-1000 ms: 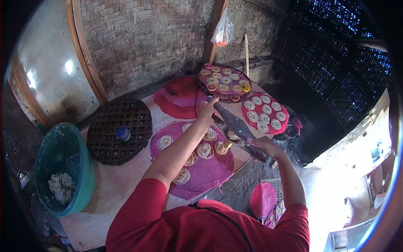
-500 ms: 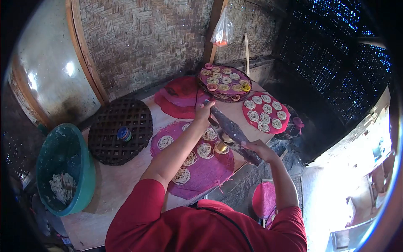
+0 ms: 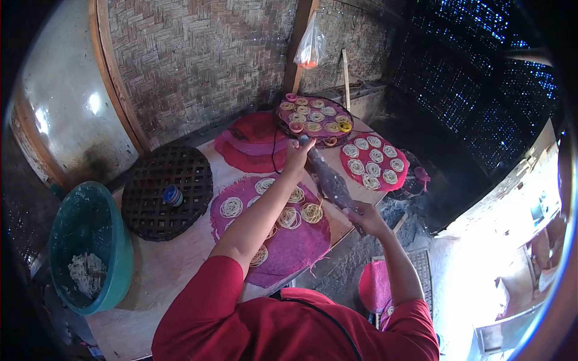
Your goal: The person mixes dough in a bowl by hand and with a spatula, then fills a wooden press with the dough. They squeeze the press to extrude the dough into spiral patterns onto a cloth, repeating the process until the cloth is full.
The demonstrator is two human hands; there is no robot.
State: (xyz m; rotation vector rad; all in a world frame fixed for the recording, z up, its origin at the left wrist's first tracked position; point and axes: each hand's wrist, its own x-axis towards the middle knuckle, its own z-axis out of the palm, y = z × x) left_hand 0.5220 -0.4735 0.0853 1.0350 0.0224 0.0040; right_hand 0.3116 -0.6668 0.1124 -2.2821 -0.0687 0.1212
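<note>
My left hand (image 3: 298, 156) is closed around the far end of a long, dark wooden noodle press (image 3: 333, 185). Closed on the press's near end is my right hand (image 3: 368, 219). The press slants above the right edge of a pink cloth (image 3: 295, 256), its underside hidden. Several coiled noodle nests lie on this cloth, among them a pale nest (image 3: 231, 207) at the left and a yellower nest (image 3: 312, 212) close to the press. My left forearm covers some of them.
Another pink round of nests (image 3: 374, 161) lies at the table's far right, beside a tray of nests (image 3: 316, 114) with small cups. Red cloths (image 3: 253, 141) are behind. A dark lattice tray (image 3: 165, 219) and a green basin (image 3: 123, 265) holding dough stand left.
The press has turned in my hands, and the brass-coloured part beneath it is now out of sight. The yellower nest shows fully on the cloth. The view has shifted slightly.
</note>
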